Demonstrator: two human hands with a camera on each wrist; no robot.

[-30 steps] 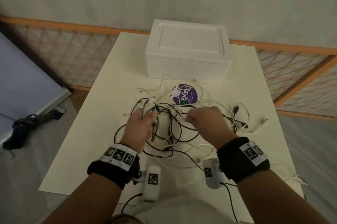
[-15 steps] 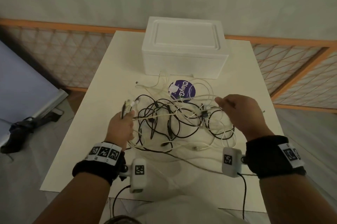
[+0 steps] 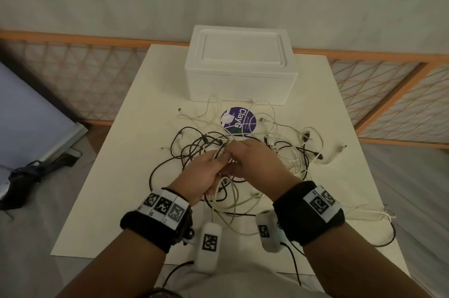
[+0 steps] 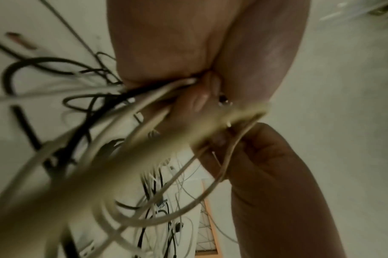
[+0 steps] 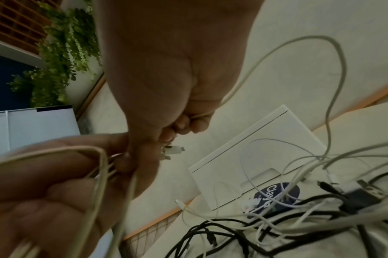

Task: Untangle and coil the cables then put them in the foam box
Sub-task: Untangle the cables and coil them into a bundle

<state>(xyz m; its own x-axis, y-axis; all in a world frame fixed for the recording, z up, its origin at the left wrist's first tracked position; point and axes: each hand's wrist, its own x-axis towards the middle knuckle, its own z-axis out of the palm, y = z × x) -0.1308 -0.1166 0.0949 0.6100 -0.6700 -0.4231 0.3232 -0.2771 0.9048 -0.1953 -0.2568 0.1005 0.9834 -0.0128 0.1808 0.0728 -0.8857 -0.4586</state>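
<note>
Both my hands are together over the middle of the tangle of cables [image 3: 245, 152], on the near side of the foam box [image 3: 240, 64]. My left hand [image 3: 206, 173] is curled round a bundle of white cable [image 3: 218, 197], with loops of it hanging from my fist toward the table's near edge. In the left wrist view those strands run out of my closed fingers [image 4: 197, 101] toward the camera, blurred. My right hand [image 3: 255, 161] touches the left, its fingers [image 5: 188, 125] pinching a white strand that arcs up and away to the right. White connector tips [image 5: 173, 150] poke out between the two hands, pointing toward the foam box. The rest of the tangle, black and white, sprawls flat on the white table [image 3: 136, 127] between my hands and the foam box, partly over a purple round sticker [image 3: 239, 120] just in front of the foam box. The box's lid is on.
</note>
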